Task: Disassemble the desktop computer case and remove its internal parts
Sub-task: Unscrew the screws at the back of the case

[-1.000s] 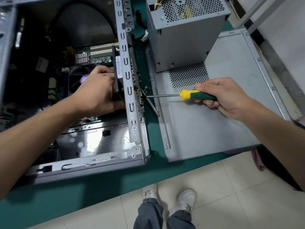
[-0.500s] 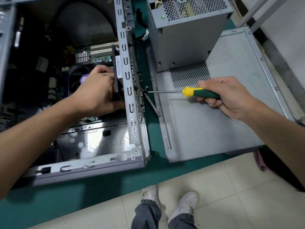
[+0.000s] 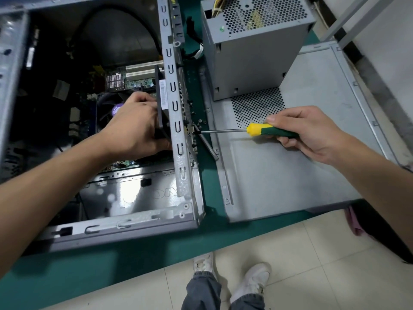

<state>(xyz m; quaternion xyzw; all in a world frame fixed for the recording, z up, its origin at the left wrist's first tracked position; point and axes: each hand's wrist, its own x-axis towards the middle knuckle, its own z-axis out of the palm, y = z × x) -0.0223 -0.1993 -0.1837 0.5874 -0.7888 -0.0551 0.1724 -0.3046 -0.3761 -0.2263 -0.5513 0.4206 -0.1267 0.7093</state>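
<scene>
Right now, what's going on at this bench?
A person is stripping an open computer case lying on a green bench. The right hand holds a screwdriver with its tip at the case's rear panel, apparently on a screw. The left hand reaches inside and grips the black fan against that panel. The power supply is already out, standing on the removed side panel.

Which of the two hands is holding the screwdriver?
The right hand grips the screwdriver. The left hand reaches inside the computer case instead.
</scene>
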